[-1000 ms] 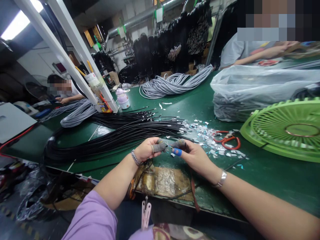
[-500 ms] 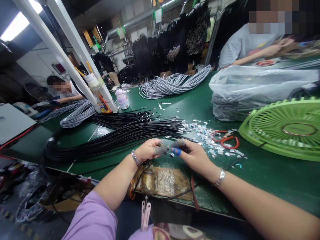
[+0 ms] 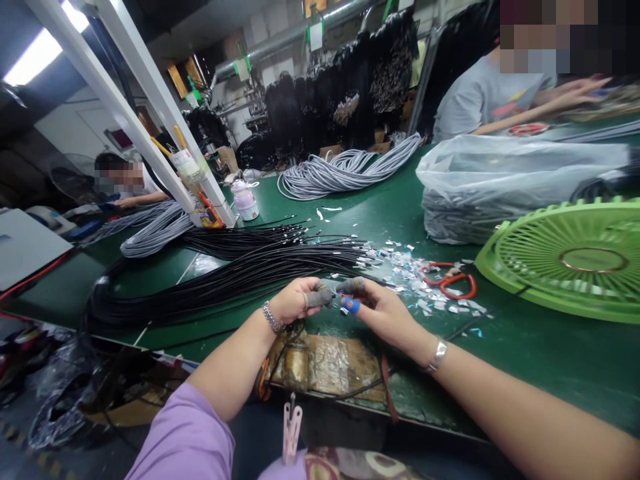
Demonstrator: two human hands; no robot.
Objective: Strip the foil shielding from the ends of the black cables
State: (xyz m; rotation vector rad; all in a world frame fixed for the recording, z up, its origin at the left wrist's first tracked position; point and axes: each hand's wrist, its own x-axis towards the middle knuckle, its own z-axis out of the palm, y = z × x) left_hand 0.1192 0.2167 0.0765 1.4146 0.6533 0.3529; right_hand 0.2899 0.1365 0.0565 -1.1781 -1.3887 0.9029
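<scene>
My left hand [image 3: 303, 300], with grey coverings on its fingertips, is closed in a pinch on the end of a black cable. Thin wires [image 3: 335, 295] fan out from that end, between my two hands. At the wires, my right hand [image 3: 377, 308] curls its thumb and forefinger in a loose pinch. Blue tape wraps that thumb and a grey covering sits on the forefinger. The exact contact with the wires is too small to make out. Behind my hands lies a thick bundle of black cables [image 3: 240, 273], with pale tips toward the right.
White and blue scraps [image 3: 400, 267] surround red-handled scissors [image 3: 457, 283]. A green fan [image 3: 565, 260] and a plastic bag [image 3: 465, 193] stand right. Taped cardboard [image 3: 345, 363] lies below my hands. Grey cable coils [image 3: 345, 170] sit farther back. Two other people work across the table.
My right thumb and forefinger have shifted slightly and sit a little farther apart at the wires. My left hand stays nearly still. The co-worker at the right has moved their hands.
</scene>
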